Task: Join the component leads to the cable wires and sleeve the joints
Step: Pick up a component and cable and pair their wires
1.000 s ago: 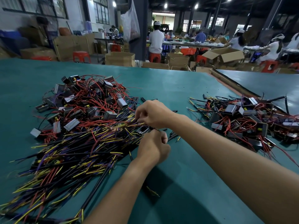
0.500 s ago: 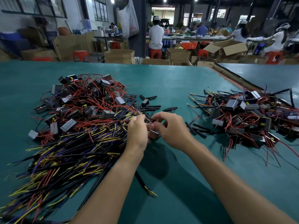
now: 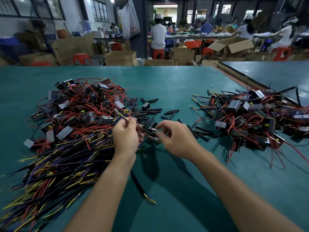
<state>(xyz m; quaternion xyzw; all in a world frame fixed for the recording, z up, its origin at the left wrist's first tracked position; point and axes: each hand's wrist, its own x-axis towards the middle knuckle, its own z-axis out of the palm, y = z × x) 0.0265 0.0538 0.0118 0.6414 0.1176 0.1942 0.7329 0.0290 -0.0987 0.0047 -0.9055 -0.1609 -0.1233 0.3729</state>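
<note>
— While the head view looks down on the teal worktop point(image 3: 175, 84), what does the left hand point(image 3: 126, 138) have?
— Its fingers are curled round a few thin red and yellow wires point(image 3: 125, 116), which stick out of the fist toward the far left.
— And the right hand point(image 3: 177, 139)?
— Thumb and forefinger pinch a small black box-shaped component point(image 3: 153, 130), just right of the left hand, near the worktop's middle. The other fingers are loosely bent.
— Are wires and component joined?
— I cannot tell; the spot between the hands is too tangled.
— Where are the sleeves?
— Short black sleeve tubes point(image 3: 155, 111) lie scattered just beyond the hands, between two heaps.
— Which heaps?
— On the left is a big heap of grey-and-black boxed parts with red leads point(image 3: 75, 113). Nearer than that lie black cables with yellow, purple and red wire ends point(image 3: 55, 168). On the right is a smaller heap of similar parts point(image 3: 250, 118). One loose black cable point(image 3: 138, 185) runs from under the left forearm toward the near side, its bared yellow and blue ends on the worktop.
</note>
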